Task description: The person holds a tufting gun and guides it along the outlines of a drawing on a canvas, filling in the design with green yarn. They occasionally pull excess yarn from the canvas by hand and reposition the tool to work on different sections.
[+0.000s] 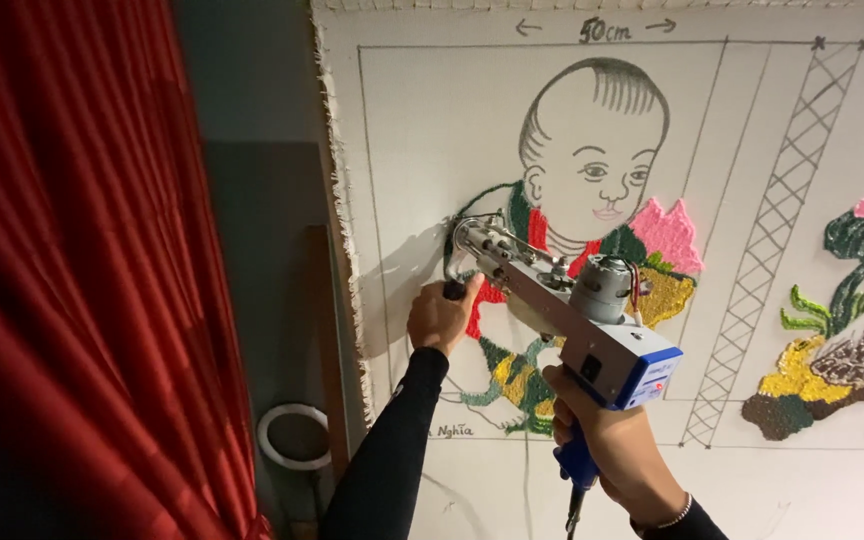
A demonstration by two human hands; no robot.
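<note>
Near cloth edge, tufting gun

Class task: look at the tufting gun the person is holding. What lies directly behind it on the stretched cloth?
Behind the tufting gun lies the white cloth with the drawn child's body, partly tufted in red, green and yellow yarn. The gun covers the middle of the body.

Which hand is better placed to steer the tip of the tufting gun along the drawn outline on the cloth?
Probably the left hand: it grips the front handle beside the tufting gun tip, close to the cloth. The right hand holds the rear blue grip.
</note>
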